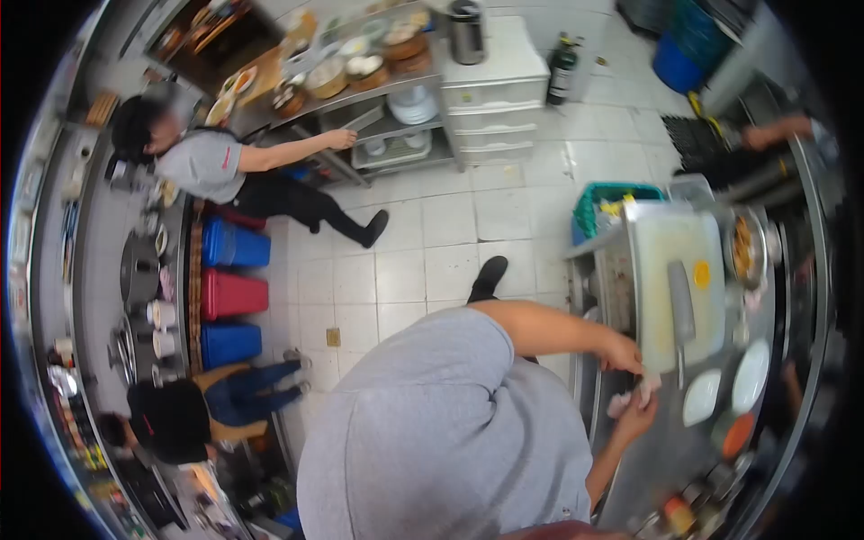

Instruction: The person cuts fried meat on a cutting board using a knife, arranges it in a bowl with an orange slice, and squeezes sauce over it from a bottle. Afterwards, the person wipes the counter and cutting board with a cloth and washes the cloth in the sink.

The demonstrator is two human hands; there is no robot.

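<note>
Handling unfinished, we judge: left hand [621, 354] and right hand [637, 418] grip a pale, indistinct item [649, 385], not yet set down; knife [681, 301] lies unheld on cutting board [657, 261].

Far L of grip: wht drawer unit [493, 112] w/ canister [466, 34] on top, extinguisher [561, 72] beside it, lg blue bin [688, 52] further fwd. Well behind grip, low down: red tub [236, 293] btwn 2 blue tubs [238, 243].

pale-pink pc [649, 387] – sm., irregular, blurry | held btwn L hand [621, 354] + R hand [637, 419] | nr wht board [654, 297]
</note>
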